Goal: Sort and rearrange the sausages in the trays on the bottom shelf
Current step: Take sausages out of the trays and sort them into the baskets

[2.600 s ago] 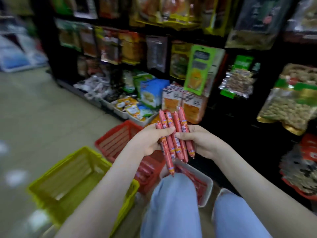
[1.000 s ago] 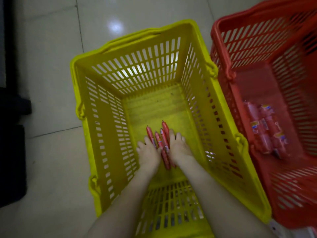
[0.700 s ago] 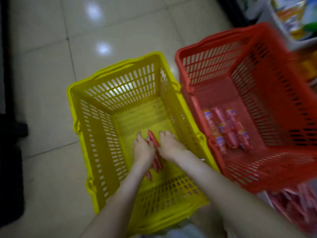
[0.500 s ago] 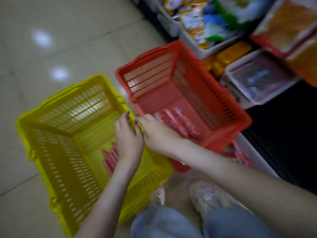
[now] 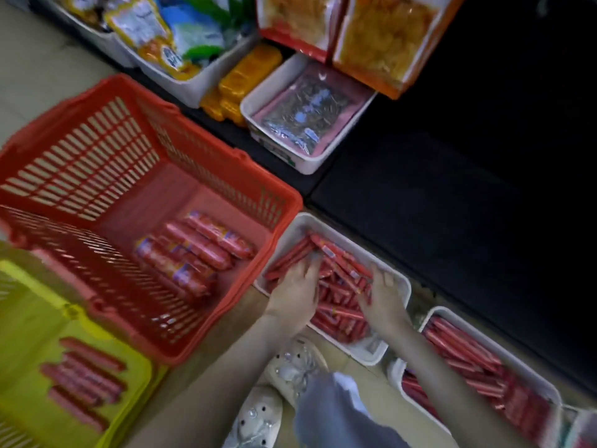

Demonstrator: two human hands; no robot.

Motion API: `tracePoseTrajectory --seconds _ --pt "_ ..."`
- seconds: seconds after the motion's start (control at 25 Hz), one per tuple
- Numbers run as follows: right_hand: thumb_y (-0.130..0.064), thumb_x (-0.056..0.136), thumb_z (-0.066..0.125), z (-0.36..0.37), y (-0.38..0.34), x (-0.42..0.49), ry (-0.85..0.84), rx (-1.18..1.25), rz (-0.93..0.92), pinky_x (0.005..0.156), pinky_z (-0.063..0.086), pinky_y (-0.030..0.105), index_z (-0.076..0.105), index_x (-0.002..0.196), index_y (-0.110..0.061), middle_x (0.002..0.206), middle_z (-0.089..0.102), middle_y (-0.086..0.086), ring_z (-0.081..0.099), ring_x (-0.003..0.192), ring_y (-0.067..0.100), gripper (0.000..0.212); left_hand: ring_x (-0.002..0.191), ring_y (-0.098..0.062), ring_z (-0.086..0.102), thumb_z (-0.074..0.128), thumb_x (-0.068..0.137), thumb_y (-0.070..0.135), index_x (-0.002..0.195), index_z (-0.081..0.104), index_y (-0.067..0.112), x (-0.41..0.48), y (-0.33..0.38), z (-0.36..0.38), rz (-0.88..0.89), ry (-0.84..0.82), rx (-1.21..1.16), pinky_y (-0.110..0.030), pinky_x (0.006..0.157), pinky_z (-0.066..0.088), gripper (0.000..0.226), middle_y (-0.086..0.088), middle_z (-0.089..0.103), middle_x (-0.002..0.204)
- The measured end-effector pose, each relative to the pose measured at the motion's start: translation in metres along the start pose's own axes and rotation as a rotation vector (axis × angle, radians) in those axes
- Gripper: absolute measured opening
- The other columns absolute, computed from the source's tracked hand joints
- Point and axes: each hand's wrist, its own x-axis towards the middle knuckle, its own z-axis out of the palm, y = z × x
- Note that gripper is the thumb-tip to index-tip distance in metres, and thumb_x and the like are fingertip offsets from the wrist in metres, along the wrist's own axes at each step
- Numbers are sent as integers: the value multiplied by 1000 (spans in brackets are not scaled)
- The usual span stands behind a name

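Resting on a pile of thin red sausages [image 5: 339, 305], both hands are inside a white tray [image 5: 292, 229]. This tray sits on the floor just to the right of the red basket [image 5: 80, 163]. The sausages in it lie all mixed up.

The left hand [image 5: 295, 286] is at the side of the tray nearest the red basket. Its fingers are stretched out quite straight on the sausages and are not curled round anything. The right hand [image 5: 384, 299] is at the side farthest from the red basket. Its fingertips poke into the pile, and it is too blurry to tell if they grip a sausage.

Farther right of the red basket, past the first tray, is a second white tray [image 5: 392, 373] with lined-up sausages [image 5: 468, 360] in it. Inside the red basket lie a few fat sausages [image 5: 193, 250]. A yellow basket [image 5: 26, 318] sits below and left of the red basket, with a few more sausages [image 5: 84, 376] on its floor. Two pale shoes [image 5: 290, 360] are near the red basket's lower right corner.
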Motion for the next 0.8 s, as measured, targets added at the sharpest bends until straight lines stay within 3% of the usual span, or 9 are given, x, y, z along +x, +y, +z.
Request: tracePoseTrajectory --seconds 0.12,0.28,0.4,0.48,0.6,0.68,0.72,0.8 --pt "-32 91 58 45 22 31 -55 -71 38 112 22 40 0 152 -16 152 21 9 25 136 29 85 134 -29 32 40 96 24 153 11 21 27 -27 38 -56 -153 208 -38 112 27 64 -11 27 150" --pt "-52 79 67 71 12 80 -44 -93 -5 114 22 44 5 151 -16 151 16 12 20 138 31 101 144 -26 17 39 99 27 153 8 22 39 -46 70 -177 -227 247 -39 117 12 63 -11 15 157" --pt "-50 71 74 83 10 92 -128 -161 50 111 27 45 13 148 -15 143 29 14 31 132 34 104 130 -37 43 57 89 19 147 34 11 35 -52 86 -179 -120 124 -46 110 32 63 -19 41 144" --pt "-39 75 73 90 10 82 -220 -139 51 99 41 44 18 142 -14 133 46 15 48 120 36 91 119 -36 53 62 85 16 140 44 9 36 -49 86 -208 -39 46 -45 104 40 58 -17 53 132" --pt "-31 82 67 86 16 66 -249 15 93 73 49 33 30 131 -20 99 62 3 63 89 29 63 119 -21 51 49 94 14 136 46 16 37 -38 70 -288 -38 -259 -27 102 36 42 -5 55 128" --pt "-30 85 67 73 20 56 -226 206 150 65 45 27 42 120 -23 89 60 -6 61 76 16 44 100 -14 59 48 95 8 120 57 20 34 -29 60 -352 2 -525 -16 83 40 29 4 61 106" --pt "-29 85 68 66 22 51 -215 354 195 65 45 25 46 114 -26 87 61 -9 61 74 12 36 90 -12 59 49 95 6 107 60 23 33 -25 56 -419 3 -692 -14 75 40 23 7 61 96" --pt "-24 84 71 52 23 39 -262 765 254 74 48 29 58 104 -23 85 68 -4 65 75 16 23 85 -12 61 54 95 7 93 61 23 32 -15 53 -545 -68 -1101 -15 76 42 17 6 63 90"
